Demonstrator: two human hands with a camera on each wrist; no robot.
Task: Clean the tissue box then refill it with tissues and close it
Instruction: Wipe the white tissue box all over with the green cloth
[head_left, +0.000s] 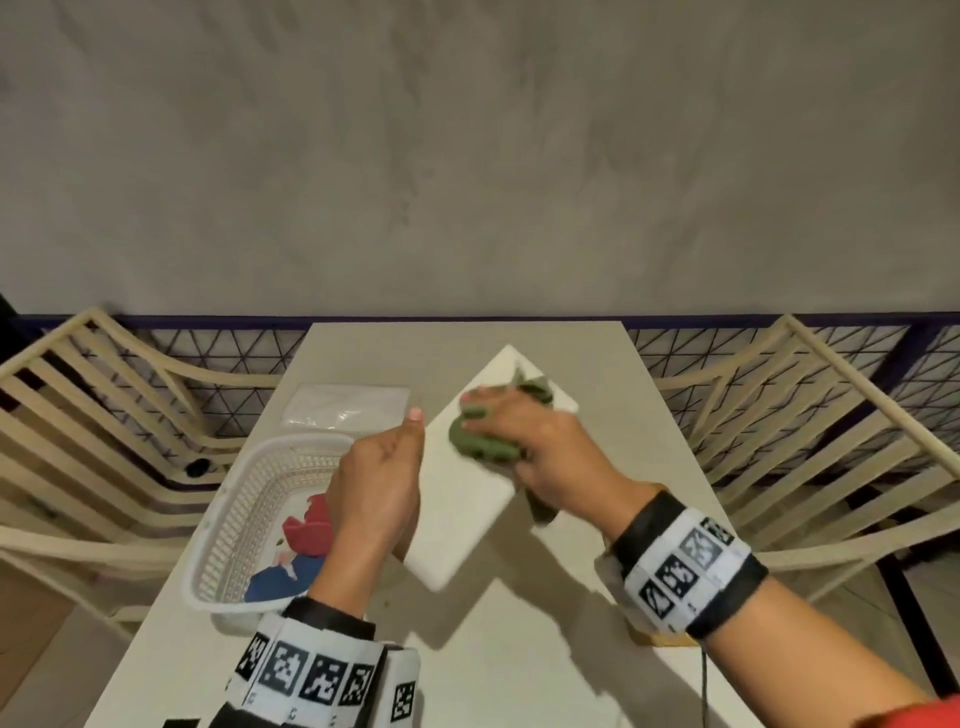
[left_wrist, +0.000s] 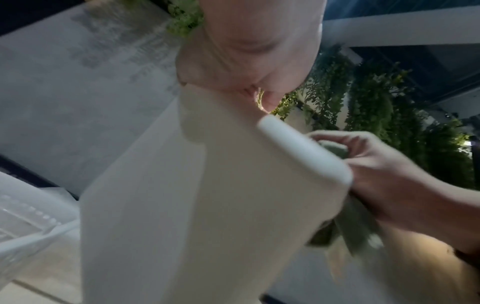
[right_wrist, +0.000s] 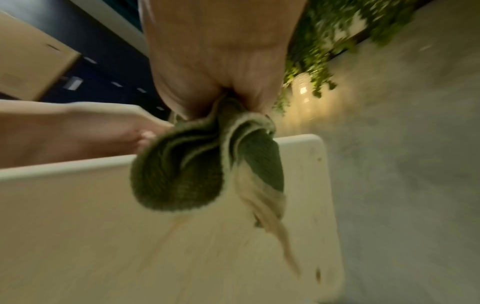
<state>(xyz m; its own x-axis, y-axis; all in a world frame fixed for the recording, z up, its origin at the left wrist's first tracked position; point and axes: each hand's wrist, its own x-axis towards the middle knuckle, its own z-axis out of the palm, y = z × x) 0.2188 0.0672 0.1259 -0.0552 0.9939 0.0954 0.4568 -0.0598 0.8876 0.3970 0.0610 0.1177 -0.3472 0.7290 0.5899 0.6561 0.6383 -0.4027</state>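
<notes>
Two hands work on the white tissue box (head_left: 467, 499), which lies tilted on the table (head_left: 519, 649). Left of the box sits a basket (head_left: 228, 525); the left hand (head_left: 376, 488) grips the box's left edge; the right hand (head_left: 545, 452), fingers curled around a green cloth (head_left: 480, 441), presses it on the box's top

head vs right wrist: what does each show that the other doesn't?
Only the head view shows the white basket with red and blue items in it, the clear tissue pack behind it, the table and the slatted chairs.

Only the right wrist view shows dark specks near the box's edge, and the cloth's weave and pale edging close up.

Both show the right hand gripping the green cloth against the white tissue box, and the left hand holding the box.
</notes>
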